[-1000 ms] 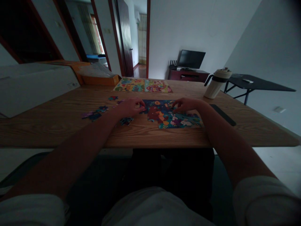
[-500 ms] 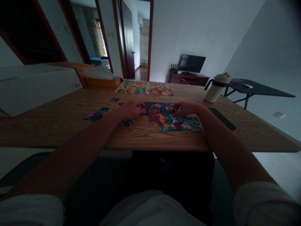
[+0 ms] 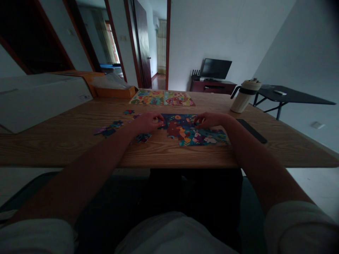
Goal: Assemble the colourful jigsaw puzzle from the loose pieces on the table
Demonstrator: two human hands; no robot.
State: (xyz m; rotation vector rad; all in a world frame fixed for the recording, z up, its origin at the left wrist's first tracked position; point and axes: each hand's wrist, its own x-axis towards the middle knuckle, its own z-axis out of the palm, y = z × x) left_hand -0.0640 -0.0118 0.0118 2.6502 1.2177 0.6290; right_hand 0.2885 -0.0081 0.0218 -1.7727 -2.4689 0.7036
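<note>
A partly joined jigsaw puzzle (image 3: 182,132) with rabbits and a fox-like animal lies on the wooden table in front of me. At its upper left edge is my left hand (image 3: 148,122), thumb and fingers curled in a pinch on a puzzle piece (image 3: 162,124), mostly covered by the fingertips. My right hand (image 3: 209,120) reaches over the puzzle's upper right part. Its fingertips pinch a small dark puzzle piece (image 3: 195,123) against the picture. Loose puzzle pieces (image 3: 112,128) are scattered left of the puzzle, some of them behind or under my left forearm.
A colourful picture sheet (image 3: 150,97) lies farther back. The large white box (image 3: 47,95) and an orange box (image 3: 113,92) with clear plastic stand at the left. At the right are a cream jug (image 3: 242,100) and a flat black object (image 3: 251,130) beside my right forearm.
The camera view has shifted slightly. Both hands stay almost where they were at the puzzle, with the right fingers a touch differently placed.
</note>
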